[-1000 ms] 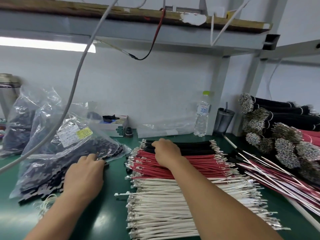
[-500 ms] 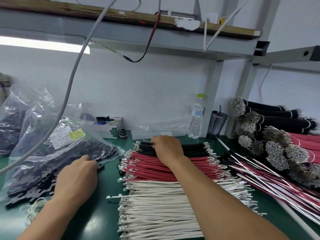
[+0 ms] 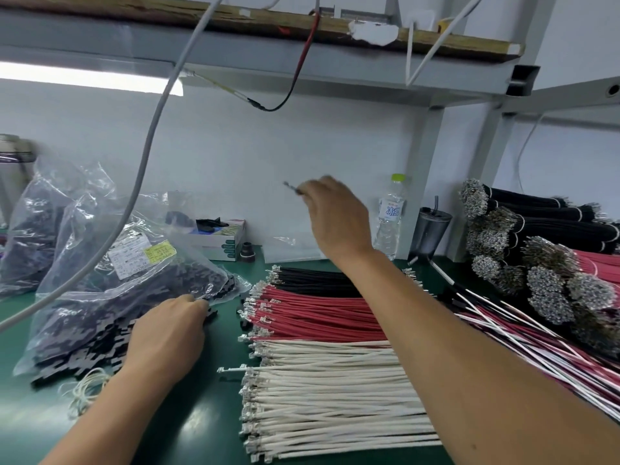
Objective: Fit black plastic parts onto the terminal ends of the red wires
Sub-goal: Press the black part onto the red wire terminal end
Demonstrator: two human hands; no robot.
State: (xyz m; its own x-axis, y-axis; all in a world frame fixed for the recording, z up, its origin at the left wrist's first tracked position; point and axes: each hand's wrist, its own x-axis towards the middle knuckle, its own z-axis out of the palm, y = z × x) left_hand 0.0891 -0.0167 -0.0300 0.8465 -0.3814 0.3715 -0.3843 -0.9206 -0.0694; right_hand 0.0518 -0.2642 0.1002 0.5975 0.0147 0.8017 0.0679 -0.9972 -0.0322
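Far left, clear plastic bag (image 3: 110, 283) spilling black plastic connector parts (image 3: 87, 350) onto green bench mat (image 3: 201, 414). Left hand (image 3: 167, 337) down at the bag's mouth, fingers curled among the parts; exact grip hidden. Centre, red wires with metal terminals (image 3: 315, 313) lying flat between black wires (image 3: 312, 280) and white wires (image 3: 335, 394). Right hand (image 3: 339, 216) raised above them, pinching a blurred metal-tipped wire end (image 3: 290, 186).

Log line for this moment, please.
right hand: raised, pinching wire terminal | left hand: at black plastic parts | red wires: on bench
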